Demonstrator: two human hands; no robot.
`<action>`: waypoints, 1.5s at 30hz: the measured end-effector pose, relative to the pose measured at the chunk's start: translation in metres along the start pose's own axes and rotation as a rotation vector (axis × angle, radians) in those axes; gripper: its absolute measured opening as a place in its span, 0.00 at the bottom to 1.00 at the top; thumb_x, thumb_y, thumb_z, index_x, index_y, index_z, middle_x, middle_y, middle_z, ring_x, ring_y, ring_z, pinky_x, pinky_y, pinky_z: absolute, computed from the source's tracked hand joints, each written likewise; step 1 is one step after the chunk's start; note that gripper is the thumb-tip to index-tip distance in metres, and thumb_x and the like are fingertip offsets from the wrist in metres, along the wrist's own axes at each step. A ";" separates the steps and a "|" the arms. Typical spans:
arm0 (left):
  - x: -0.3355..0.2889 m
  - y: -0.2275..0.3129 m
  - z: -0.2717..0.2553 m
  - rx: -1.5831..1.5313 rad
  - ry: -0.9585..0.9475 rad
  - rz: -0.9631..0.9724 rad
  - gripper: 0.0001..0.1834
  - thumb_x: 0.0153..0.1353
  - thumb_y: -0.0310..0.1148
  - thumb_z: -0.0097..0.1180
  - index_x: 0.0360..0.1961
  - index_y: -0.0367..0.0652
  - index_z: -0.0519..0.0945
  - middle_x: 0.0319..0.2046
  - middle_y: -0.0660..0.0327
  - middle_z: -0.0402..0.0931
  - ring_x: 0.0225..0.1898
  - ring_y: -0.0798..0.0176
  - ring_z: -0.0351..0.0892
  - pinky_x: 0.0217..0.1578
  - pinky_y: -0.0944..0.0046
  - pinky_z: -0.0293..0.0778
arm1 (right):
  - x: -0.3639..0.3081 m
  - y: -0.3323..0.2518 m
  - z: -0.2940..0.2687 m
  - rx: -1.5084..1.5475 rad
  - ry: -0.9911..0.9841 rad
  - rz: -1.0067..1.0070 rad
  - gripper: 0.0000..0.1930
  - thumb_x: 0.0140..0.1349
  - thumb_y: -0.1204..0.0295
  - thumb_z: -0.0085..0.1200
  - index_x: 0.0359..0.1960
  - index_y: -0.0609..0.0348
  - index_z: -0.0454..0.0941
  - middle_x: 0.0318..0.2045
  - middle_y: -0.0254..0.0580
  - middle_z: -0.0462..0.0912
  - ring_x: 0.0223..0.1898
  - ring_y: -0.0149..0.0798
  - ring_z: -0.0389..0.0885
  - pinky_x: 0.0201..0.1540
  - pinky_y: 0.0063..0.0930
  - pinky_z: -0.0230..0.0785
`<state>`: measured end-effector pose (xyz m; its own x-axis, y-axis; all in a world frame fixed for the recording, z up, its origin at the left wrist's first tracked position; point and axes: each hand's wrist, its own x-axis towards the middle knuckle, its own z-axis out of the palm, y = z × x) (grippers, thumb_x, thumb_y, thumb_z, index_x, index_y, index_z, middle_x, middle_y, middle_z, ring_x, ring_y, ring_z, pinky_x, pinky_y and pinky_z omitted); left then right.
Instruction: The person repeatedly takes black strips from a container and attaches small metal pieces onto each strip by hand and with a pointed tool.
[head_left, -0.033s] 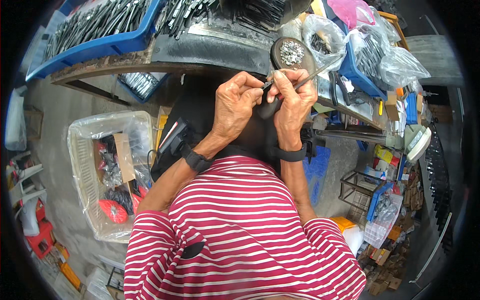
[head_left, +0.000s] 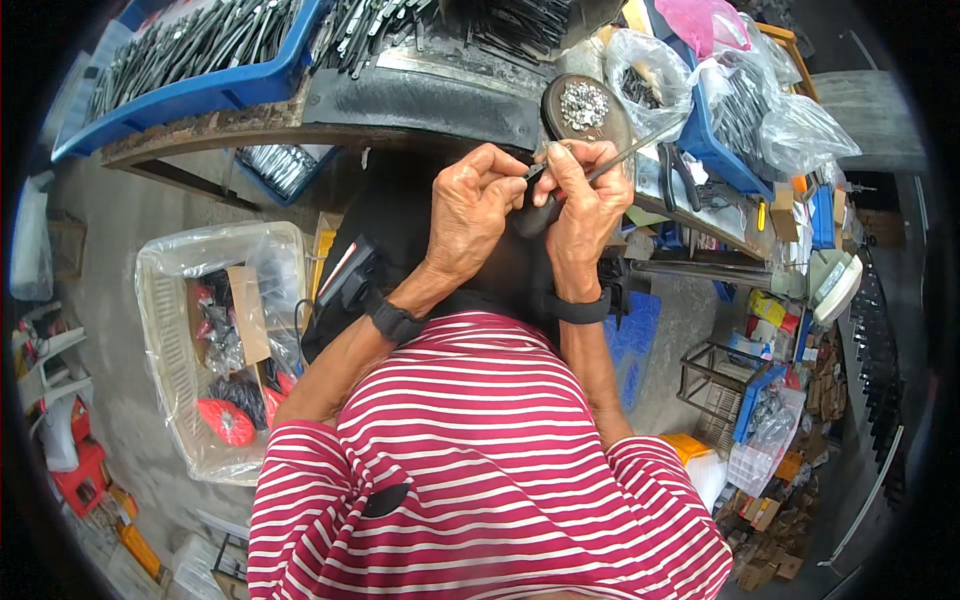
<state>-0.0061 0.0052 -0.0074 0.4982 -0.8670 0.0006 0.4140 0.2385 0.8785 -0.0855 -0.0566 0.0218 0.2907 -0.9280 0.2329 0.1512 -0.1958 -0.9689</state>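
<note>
My two hands meet at chest height in front of a workbench edge (head_left: 420, 105). My right hand (head_left: 590, 215) is shut on a screwdriver with a dark handle (head_left: 533, 218); its thin metal shaft (head_left: 640, 147) slants up to the right. My left hand (head_left: 470, 215) pinches a small metal part (head_left: 533, 172) between thumb and fingertips, right against the right hand. Both wrists wear dark bands. Just beyond the hands a round dark dish (head_left: 560, 120) holding several small shiny metal pieces sits on the bench.
Blue trays (head_left: 210, 95) full of metal rods line the bench. Plastic bags of parts (head_left: 655, 70) and pliers (head_left: 678, 185) lie to the right. A plastic-lined white basket (head_left: 165, 340) stands on the floor at left, a wire rack (head_left: 715, 385) at right.
</note>
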 end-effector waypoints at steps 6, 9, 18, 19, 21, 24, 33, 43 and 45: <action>0.005 -0.007 -0.004 0.081 -0.047 0.044 0.03 0.49 0.19 0.46 0.27 0.32 0.72 0.17 0.64 0.70 0.20 0.76 0.67 0.23 0.75 0.65 | -0.002 0.005 -0.002 0.006 0.058 0.016 0.06 0.54 0.77 0.51 0.24 0.62 0.67 0.19 0.40 0.75 0.14 0.24 0.69 0.15 0.16 0.61; 0.009 0.001 -0.003 0.164 -0.103 0.057 0.04 0.51 0.20 0.45 0.30 0.33 0.71 0.18 0.65 0.68 0.21 0.76 0.66 0.24 0.75 0.65 | 0.001 -0.001 -0.003 0.007 0.064 0.056 0.05 0.54 0.77 0.51 0.23 0.62 0.68 0.19 0.39 0.75 0.14 0.24 0.69 0.15 0.16 0.60; 0.008 0.003 -0.002 0.306 -0.165 0.218 0.07 0.56 0.21 0.40 0.34 0.35 0.71 0.17 0.62 0.68 0.20 0.72 0.67 0.23 0.71 0.65 | 0.004 -0.011 -0.003 0.021 0.049 0.039 0.05 0.55 0.76 0.52 0.25 0.63 0.70 0.17 0.37 0.73 0.14 0.24 0.68 0.15 0.14 0.59; 0.009 0.004 -0.002 0.306 -0.164 0.220 0.07 0.56 0.21 0.40 0.34 0.35 0.71 0.17 0.62 0.68 0.20 0.72 0.67 0.23 0.71 0.65 | 0.004 -0.011 -0.002 0.019 0.048 0.042 0.05 0.55 0.76 0.53 0.26 0.64 0.70 0.17 0.36 0.73 0.14 0.24 0.68 0.15 0.14 0.59; 0.010 0.004 -0.003 0.402 -0.148 0.290 0.08 0.56 0.20 0.41 0.35 0.35 0.72 0.17 0.61 0.69 0.20 0.71 0.68 0.22 0.71 0.65 | 0.004 -0.013 0.000 -0.002 0.052 0.029 0.05 0.54 0.76 0.53 0.26 0.64 0.71 0.17 0.36 0.73 0.14 0.23 0.68 0.15 0.14 0.60; 0.015 0.000 -0.001 0.424 -0.087 0.444 0.07 0.57 0.20 0.41 0.34 0.36 0.72 0.17 0.61 0.69 0.21 0.71 0.69 0.22 0.71 0.65 | 0.004 -0.016 0.005 -0.041 0.065 -0.003 0.05 0.54 0.76 0.54 0.26 0.64 0.71 0.17 0.35 0.73 0.14 0.23 0.69 0.15 0.14 0.60; 0.023 0.019 -0.002 0.020 -0.118 0.116 0.05 0.58 0.22 0.45 0.31 0.37 0.74 0.20 0.67 0.71 0.22 0.77 0.64 0.24 0.78 0.62 | 0.009 -0.025 0.012 -0.030 0.028 -0.070 0.07 0.56 0.74 0.53 0.31 0.67 0.73 0.18 0.36 0.74 0.15 0.23 0.69 0.14 0.13 0.60; 0.048 0.011 -0.009 -0.222 -0.227 0.193 0.05 0.55 0.28 0.52 0.31 0.38 0.74 0.25 0.61 0.75 0.25 0.73 0.69 0.28 0.76 0.66 | 0.045 -0.042 -0.010 0.483 0.018 0.278 0.11 0.59 0.70 0.47 0.35 0.68 0.70 0.21 0.39 0.72 0.16 0.23 0.61 0.16 0.17 0.58; 0.051 0.010 -0.009 -0.247 -0.229 0.199 0.04 0.55 0.27 0.52 0.31 0.38 0.74 0.25 0.61 0.75 0.25 0.73 0.69 0.28 0.76 0.66 | 0.053 -0.046 -0.017 0.686 -0.016 0.298 0.10 0.53 0.79 0.47 0.37 0.70 0.68 0.29 0.45 0.70 0.23 0.29 0.65 0.26 0.20 0.63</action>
<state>0.0306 -0.0326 -0.0028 0.4155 -0.8620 0.2903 0.5113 0.4853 0.7092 -0.0933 -0.1026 0.0777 0.4246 -0.9050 -0.0249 0.6176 0.3096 -0.7230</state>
